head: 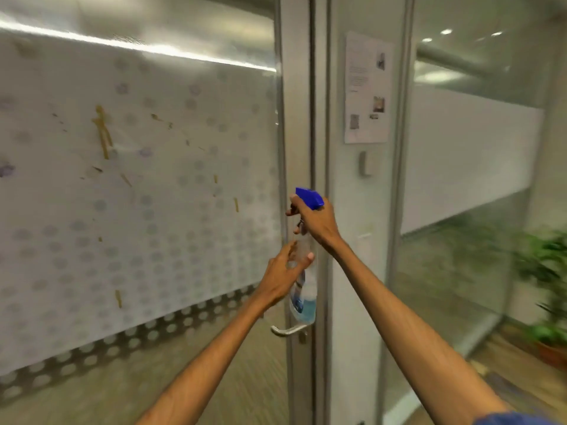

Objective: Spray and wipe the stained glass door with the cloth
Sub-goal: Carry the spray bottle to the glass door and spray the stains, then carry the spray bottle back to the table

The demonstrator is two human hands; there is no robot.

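Observation:
A frosted, dotted glass door (171,228) fills the left half of the view. Yellow-brown streaks and splatters (102,133) run over it, mostly at upper left. In front of the door's right frame I hold a clear spray bottle (303,299) with a blue trigger head (310,197) and a little blue liquid at the bottom. My right hand (316,219) grips its neck under the head. My left hand (283,274) holds the bottle's body from the left, thumb across the front. No cloth is in view.
A metal lever handle (287,330) sticks out of the door frame just below the bottle. A paper notice (368,87) and a small wall switch (365,163) are on the glass panel to the right. A potted plant (549,289) stands at the far right.

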